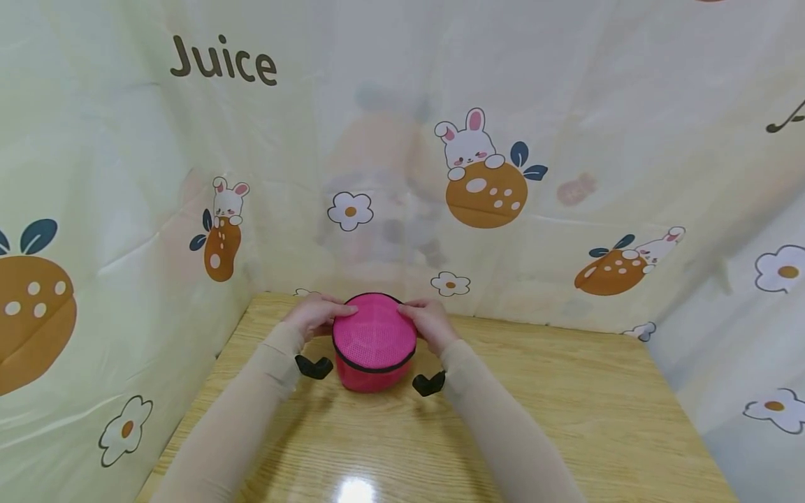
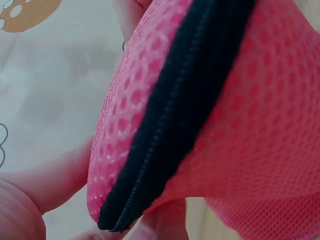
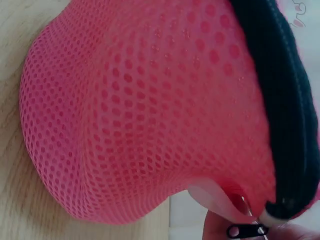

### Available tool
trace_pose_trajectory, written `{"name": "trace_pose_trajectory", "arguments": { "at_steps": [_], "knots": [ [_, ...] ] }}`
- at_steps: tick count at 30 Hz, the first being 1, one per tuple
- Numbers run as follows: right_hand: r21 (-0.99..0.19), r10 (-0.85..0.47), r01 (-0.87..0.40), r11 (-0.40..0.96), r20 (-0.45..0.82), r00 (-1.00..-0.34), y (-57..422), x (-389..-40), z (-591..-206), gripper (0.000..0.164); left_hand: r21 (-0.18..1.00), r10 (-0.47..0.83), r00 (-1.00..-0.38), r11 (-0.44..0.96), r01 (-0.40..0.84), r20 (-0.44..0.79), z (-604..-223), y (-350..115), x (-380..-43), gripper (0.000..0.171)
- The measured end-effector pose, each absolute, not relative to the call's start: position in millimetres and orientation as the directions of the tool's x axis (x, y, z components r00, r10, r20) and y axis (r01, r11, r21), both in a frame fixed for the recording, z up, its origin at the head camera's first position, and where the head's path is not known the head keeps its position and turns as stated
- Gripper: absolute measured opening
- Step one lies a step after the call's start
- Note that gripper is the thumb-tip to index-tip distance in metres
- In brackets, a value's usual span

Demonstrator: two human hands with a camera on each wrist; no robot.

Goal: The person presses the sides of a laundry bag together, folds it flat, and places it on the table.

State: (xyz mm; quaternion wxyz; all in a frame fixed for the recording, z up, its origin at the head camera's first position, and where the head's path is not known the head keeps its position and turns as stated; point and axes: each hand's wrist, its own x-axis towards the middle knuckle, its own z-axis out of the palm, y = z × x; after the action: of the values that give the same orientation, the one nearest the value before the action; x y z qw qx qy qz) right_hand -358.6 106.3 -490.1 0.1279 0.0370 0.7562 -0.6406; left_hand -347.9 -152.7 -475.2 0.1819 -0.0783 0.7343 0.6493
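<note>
A pink mesh laundry bag (image 1: 374, 339) stands on the table between both hands, its round lid uppermost and tilted towards me. A black zipper (image 2: 167, 115) runs round the lid's edge. On the bag's left rim, my left hand (image 1: 313, 314) grips with its thumb on top and fingers beneath. Opposite it, my right hand (image 1: 432, 323) holds the right rim the same way. In the right wrist view a black zipper pull (image 3: 247, 231) hangs by the fingers, near a pale strip (image 3: 217, 199) on the bag. Most of the right hand is hidden there by the bag.
The wooden table (image 1: 566, 419) extends to the right and front. A printed curtain (image 1: 402, 140) with rabbits, oranges and flowers hangs behind and on both sides. Black mounts, a left one (image 1: 314, 367) and a right one (image 1: 430, 383), jut from the wrists.
</note>
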Motion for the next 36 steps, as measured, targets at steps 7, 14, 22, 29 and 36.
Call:
{"name": "trace_pose_trajectory", "arguments": {
  "at_steps": [7, 14, 22, 29, 36],
  "knots": [
    [-0.958, -0.091, 0.249, 0.141, -0.263, -0.96, 100.0, -358.0, -495.0, 0.037, 0.922, 0.166, -0.907, 0.058, -0.382, -0.386, -481.4, -146.8, -349.9, 0.03],
    [-0.945, -0.04, 0.323, 0.057, -0.325, -0.945, 94.2, -358.5, -502.9, 0.034, 0.921, 0.153, -0.908, 0.066, -0.383, -0.389, -484.3, -141.4, -349.7, 0.01],
    [-0.951, -0.027, 0.288, 0.111, -0.292, -0.956, 95.6, -354.8, -507.2, 0.041, 0.913, 0.159, -0.901, 0.015, -0.407, -0.404, -488.4, -142.4, -347.6, 0.005],
    [-0.942, 0.075, 0.203, 0.267, -0.19, -0.979, 103.6, -334.3, -505.5, 0.055, 0.923, 0.108, -0.916, 0.036, -0.384, -0.386, -491.7, -144.3, -326.6, 0.029],
    [-0.938, 0.064, 0.283, 0.199, -0.276, -0.959, 117.0, -318.6, -507.2, 0.043, 0.913, 0.09, -0.909, 0.049, -0.405, -0.408, -497.4, -145.3, -308.8, 0.026]
  ]
}}
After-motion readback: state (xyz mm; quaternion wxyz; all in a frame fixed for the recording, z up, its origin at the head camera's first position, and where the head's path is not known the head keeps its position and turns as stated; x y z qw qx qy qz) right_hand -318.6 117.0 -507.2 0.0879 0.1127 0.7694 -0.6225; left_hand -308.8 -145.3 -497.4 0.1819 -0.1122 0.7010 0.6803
